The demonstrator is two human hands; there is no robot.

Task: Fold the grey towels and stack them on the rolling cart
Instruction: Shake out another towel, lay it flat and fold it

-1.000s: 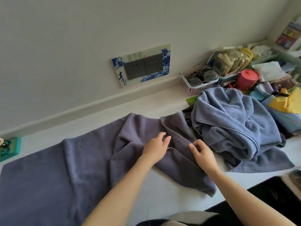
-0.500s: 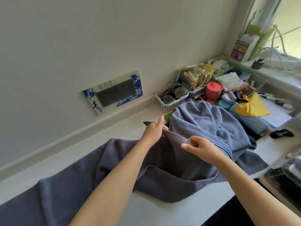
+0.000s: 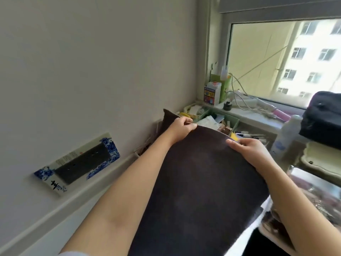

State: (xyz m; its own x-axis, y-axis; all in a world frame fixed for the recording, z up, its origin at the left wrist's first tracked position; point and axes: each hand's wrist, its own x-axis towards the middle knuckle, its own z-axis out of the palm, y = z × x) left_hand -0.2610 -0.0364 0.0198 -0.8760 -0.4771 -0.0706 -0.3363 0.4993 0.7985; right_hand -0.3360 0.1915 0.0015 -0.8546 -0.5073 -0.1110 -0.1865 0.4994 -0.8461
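I count one grey towel (image 3: 199, 182) in sight, a broad sheet of dark, matte, fine-napped cloth raised off the surface and stretched between two hands, its top edge running as a shallow curve from one hand to the other. It hangs toward the camera and covers most of what lies beneath it (I see no rolling cart from here). At the towel's upper left corner the left hand (image 3: 181, 127) has its fingers curled over the hem, pinching it against the thumb, and a small pointed flap of cloth sticks up just beyond the knuckles. At the towel's upper right edge the right hand (image 3: 247, 146) pinches the hem too, thumb lying flat on the near face and fingers tucked behind. Both forearms are bare.

Left of the towel, on the plain pale wall, I see one rectangular socket plate (image 3: 79, 164), dark grey in the middle with a glossy blue-and-white patterned border. Beyond the towel's top edge sits a jumble of small green plastic bins (image 3: 228, 120). Right of the towel stands one white plastic bottle (image 3: 287, 133), and above it one black bag (image 3: 324, 115) rests at the window (image 3: 284, 58).
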